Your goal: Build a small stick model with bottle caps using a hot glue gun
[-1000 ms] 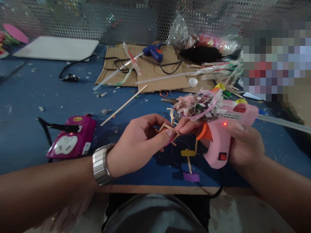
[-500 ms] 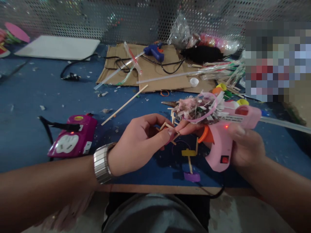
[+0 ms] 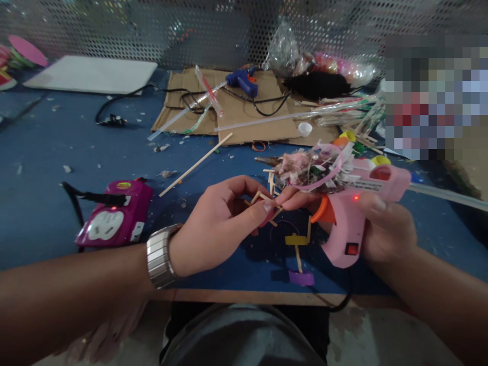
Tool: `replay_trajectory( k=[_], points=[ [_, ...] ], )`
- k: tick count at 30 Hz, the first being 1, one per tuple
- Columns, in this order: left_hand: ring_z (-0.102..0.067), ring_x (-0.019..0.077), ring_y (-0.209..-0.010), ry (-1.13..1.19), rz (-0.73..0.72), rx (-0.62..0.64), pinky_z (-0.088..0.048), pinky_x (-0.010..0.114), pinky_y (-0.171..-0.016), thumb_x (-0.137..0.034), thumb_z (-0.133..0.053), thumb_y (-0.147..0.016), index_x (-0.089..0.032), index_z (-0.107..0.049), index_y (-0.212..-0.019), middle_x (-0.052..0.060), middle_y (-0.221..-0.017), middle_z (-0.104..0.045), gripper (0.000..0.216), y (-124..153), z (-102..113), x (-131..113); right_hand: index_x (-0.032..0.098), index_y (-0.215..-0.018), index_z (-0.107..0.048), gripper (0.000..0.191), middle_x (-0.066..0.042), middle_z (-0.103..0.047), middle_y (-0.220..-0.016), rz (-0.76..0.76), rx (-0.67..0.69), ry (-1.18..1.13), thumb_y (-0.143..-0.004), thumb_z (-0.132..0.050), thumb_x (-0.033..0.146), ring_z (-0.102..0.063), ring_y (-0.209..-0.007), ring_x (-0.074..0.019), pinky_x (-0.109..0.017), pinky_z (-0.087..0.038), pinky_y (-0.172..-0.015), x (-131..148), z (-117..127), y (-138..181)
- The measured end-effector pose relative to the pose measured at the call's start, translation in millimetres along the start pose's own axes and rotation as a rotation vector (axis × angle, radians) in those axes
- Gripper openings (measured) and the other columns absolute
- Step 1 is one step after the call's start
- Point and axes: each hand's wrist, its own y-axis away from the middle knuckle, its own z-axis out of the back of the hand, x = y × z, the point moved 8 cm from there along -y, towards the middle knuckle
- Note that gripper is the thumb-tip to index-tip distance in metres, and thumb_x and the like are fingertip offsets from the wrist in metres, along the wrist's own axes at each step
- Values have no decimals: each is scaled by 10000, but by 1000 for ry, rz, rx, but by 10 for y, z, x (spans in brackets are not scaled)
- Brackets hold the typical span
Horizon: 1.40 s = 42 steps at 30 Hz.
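Observation:
My left hand (image 3: 217, 223), with a metal watch on its wrist, pinches a small frame of thin wooden sticks (image 3: 262, 202) above the blue table. My right hand (image 3: 385, 231) grips a pink glue gun (image 3: 353, 213) with a red light lit; its index finger reaches forward and touches the stick frame. A clump of paper and glue scraps (image 3: 312, 170) sits on top of the gun's barrel. Below the hands lie a yellow and a purple piece joined by a stick (image 3: 298, 256).
A magenta power strip (image 3: 114, 216) lies left of my hand. A long wooden stick (image 3: 196, 163) is behind. Cardboard (image 3: 236, 114) at the back carries a blue glue gun (image 3: 242, 81), cables and glue sticks. Straws and bags pile at the right; a white board (image 3: 91, 73) is far left.
Almost nothing has changed; both hands stay together on the stick frame, and the view has shifted slightly.

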Motion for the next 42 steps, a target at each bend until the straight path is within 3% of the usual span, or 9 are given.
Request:
replay_trajectory(
  k=[3, 8, 11, 17, 25, 31, 34, 37, 42],
  points=[
    [-636, 94, -648, 15, -15, -1, -550, 181, -589, -380, -815, -977, -152, -702, -979, 13, -804, -726, 255, 3, 1, -6, 349, -719, -873, 453, -66, -882, -1038, 2, -31, -26, -929, -724, 721, -709, -1402, -433, -580, -528, -1278, 15, 4, -9],
    [-681, 96, -636, 84, 8, -2, -609, 184, -613, -376, -808, -994, -152, -683, -1014, -8, -778, -706, 257, 6, -14, 37, 306, -1041, -947, 496, -82, -876, -1162, 19, -75, -21, -930, -707, 726, -730, -1348, -419, -535, -526, -1275, 8, 34, -26],
    [-709, 104, -646, 111, 23, -1, -624, 181, -623, -356, -813, -993, -147, -681, -1030, 3, -766, -733, 249, 3, -25, 43, 297, -1056, -944, 528, -81, -869, -1156, 33, -69, -24, -940, -680, 739, -734, -1340, -402, -508, -528, -1269, -19, 61, -33],
    [-719, 102, -681, 103, 1, 17, -627, 172, -650, -340, -815, -995, -135, -697, -1047, 30, -802, -773, 242, 7, -41, 14, 268, -1088, -939, 534, -76, -846, -1224, 0, -48, -25, -932, -707, 723, -783, -1208, -337, -402, -654, -1069, -39, 88, -36],
    [-739, 135, -724, 18, -59, -20, -611, 213, -634, -379, -849, -966, -197, -601, -1058, 20, -872, -756, 321, 21, 8, -6, 308, -734, -866, 469, -77, -874, -1049, -57, 53, -105, -941, -701, 696, -774, -1305, -414, -550, -605, -1180, -28, -104, -28],
    [-734, 155, -701, -45, -109, -45, -576, 247, -593, -397, -824, -980, -217, -590, -1023, 24, -885, -735, 298, 38, 26, -61, 316, -744, -858, 435, -84, -879, -997, -87, 65, -118, -931, -713, 681, -789, -1285, -414, -555, -649, -1132, -61, -119, -16],
    [-748, 169, -728, -13, -93, -41, -618, 270, -642, -426, -815, -992, -219, -592, -1027, 34, -887, -759, 306, 49, 21, -65, 315, -765, -864, 400, -79, -877, -929, -97, 9, -133, -885, -774, 686, -803, -1254, -420, -557, -668, -1109, -77, -84, -17],
    [-741, 174, -731, -25, -111, -59, -576, 263, -597, -446, -800, -1009, -229, -595, -1040, 36, -896, -762, 300, 65, 38, -75, 289, -814, -874, 406, -87, -878, -932, -90, -47, -137, -865, -787, 682, -806, -1243, -435, -571, -672, -1102, -85, -36, -7],
    [-755, 184, -770, -81, -181, -66, -502, 267, -567, -444, -761, -1053, -252, -580, -1098, 33, -924, -758, 268, 91, 55, -100, 300, -845, -877, 428, -93, -880, -1031, -70, 46, -103, -917, -726, 694, -788, -1287, -418, -557, -651, -1140, -78, -91, 16]
  ],
)
